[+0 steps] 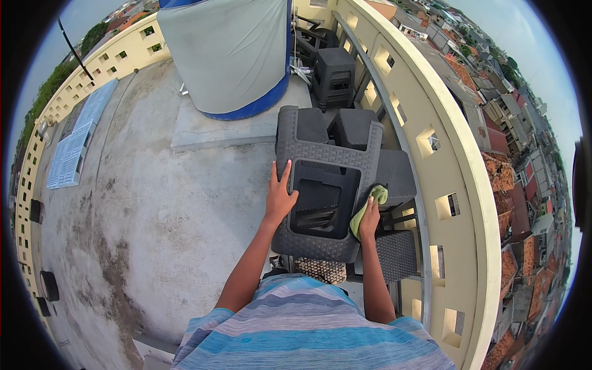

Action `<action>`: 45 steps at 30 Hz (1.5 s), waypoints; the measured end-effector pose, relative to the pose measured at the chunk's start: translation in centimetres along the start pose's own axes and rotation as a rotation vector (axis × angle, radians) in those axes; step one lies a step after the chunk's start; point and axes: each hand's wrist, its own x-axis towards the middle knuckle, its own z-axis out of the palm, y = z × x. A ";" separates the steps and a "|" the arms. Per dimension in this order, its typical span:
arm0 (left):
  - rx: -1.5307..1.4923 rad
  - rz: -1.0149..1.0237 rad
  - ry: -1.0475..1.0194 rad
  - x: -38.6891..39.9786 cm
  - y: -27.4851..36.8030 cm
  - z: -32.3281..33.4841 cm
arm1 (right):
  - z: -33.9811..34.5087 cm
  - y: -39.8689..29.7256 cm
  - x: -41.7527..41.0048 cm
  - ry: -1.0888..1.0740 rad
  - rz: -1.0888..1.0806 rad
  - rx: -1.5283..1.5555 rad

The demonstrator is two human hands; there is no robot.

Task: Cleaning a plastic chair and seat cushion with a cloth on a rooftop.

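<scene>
A dark grey plastic stool with a woven pattern [334,150] lies on its side before me, a framed opening in the side that faces up. My left hand [280,196] rests on the stool's left edge, fingers spread, holding nothing. Against the stool's right edge, my right hand [369,219] has a green cloth [378,194] in its grip, pressed between palm and plastic. More grey stools stand around it: one under my right forearm [395,254], one to the right [395,175], others beyond.
A perforated cream parapet wall [416,134] with a metal rail [393,111] runs along the right. Ahead, a covered blue tank [231,55] stands on a low concrete plinth [222,136]. Another stool [334,76] is beside it. Light blue slatted panels [71,152] lie at the far left.
</scene>
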 end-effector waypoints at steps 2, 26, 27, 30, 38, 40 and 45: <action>-0.054 0.052 -0.023 0.2 0.0 -0.3 | -0.5 -1.3 -0.3 -0.087 -0.355 -0.193; 0.030 -0.011 0.028 0.2 0.3 1.9 | 12.0 -11.5 2.3 -0.478 -1.025 -0.522; 0.053 -0.068 0.026 0.7 0.7 2.0 | 11.3 -10.9 3.4 -0.379 -1.061 -0.601; 0.083 -0.143 0.038 1.6 1.0 1.6 | 7.6 -8.8 7.9 -0.241 -0.885 -0.727; 0.099 -0.171 0.038 1.9 1.9 2.5 | 0.4 -4.6 11.1 -0.267 -0.997 -0.761; 0.105 -0.190 0.063 1.9 1.0 1.9 | 0.0 -4.7 8.2 -0.357 -0.894 -0.653; 0.074 -0.209 0.079 1.4 0.2 1.1 | -3.8 -3.4 -1.6 -0.511 -0.369 -0.299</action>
